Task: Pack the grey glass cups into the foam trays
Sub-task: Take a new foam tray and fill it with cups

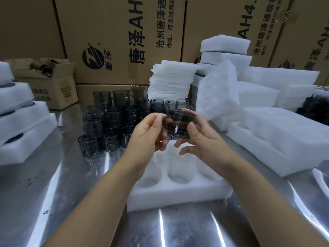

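Note:
A grey glass cup (pixel 179 124) with a handle is held in the air above a white foam tray (pixel 178 191) that lies on the metal table. My right hand (pixel 203 141) grips the cup's body, thumb on its near side. My left hand (pixel 149 134) pinches the cup at its handle. The tray's round pockets that I can see hold nothing. Behind my hands stands a stacked group of several grey glass cups (pixel 110 122).
Foam trays are piled at the left (pixel 19 125) and right (pixel 277 139), some holding dark cups. A stack of thin foam sheets (pixel 170 81) stands at the back. Large cardboard boxes (pixel 124 32) line the rear; a small open box (pixel 53 82) sits back left.

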